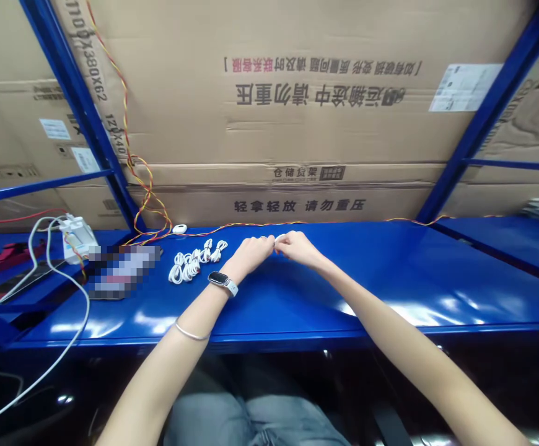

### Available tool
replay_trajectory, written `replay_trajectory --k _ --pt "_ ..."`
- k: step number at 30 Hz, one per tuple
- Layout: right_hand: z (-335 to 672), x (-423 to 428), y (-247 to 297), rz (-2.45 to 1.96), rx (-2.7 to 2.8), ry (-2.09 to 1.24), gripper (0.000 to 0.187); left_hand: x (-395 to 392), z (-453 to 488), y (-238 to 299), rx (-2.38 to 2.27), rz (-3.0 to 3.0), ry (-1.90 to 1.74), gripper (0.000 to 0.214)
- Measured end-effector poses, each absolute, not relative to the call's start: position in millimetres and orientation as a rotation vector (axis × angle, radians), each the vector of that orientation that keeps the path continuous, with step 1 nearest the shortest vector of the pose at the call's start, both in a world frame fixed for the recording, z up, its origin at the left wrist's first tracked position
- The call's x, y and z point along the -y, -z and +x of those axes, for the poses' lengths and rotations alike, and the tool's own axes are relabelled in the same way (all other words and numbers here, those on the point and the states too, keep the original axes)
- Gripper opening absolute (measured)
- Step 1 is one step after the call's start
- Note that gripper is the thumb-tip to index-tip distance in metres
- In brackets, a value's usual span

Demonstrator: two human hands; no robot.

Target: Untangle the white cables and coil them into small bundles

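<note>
Above the blue shelf, my left hand (254,253) and my right hand (298,249) meet, fingertips touching or nearly so. Both hands are closed in a pinch. Between them shows a bit of a small white thing (279,238), mostly covered by the fingers, so its kind is unclear. Left of my left hand lie several coiled bundles of white cable (191,265) in a loose row. A watch band sits on my left wrist, with a bangle further up the arm.
Blue metal shelf (390,266) with a front lip; upright posts at both sides. Large cardboard (269,136) stands behind. A twisted red-yellow wire (148,192) runs along the back. At left are a blurred-out flat object (125,272), a white power strip (78,238) and a small white piece (179,229).
</note>
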State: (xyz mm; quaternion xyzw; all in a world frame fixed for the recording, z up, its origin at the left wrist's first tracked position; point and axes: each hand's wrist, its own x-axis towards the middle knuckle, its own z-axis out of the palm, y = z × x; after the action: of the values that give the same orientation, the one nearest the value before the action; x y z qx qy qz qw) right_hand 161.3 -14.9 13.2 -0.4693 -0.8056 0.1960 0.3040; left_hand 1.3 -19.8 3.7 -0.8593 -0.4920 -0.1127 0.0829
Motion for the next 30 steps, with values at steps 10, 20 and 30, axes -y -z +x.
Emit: replay_trajectory --k 10,20,30 --pt "167.9 14.6 -18.8 -0.932 2.273 0.01 0.014 7.0 -9.5 0.8 1.538 -2.683 0.648 0.029" --pt "174.7 8.5 -22.6 -0.766 2.188 -0.04 0.009 0.7 -9.8 5.3 1.379 -2.875 0.829 0.034" --pt "169.6 -2.1 -7.9 -0.884 1.943 -0.724 0.015 15.2 -4.8 -2.3 1.364 -2.678 0.569 0.026"
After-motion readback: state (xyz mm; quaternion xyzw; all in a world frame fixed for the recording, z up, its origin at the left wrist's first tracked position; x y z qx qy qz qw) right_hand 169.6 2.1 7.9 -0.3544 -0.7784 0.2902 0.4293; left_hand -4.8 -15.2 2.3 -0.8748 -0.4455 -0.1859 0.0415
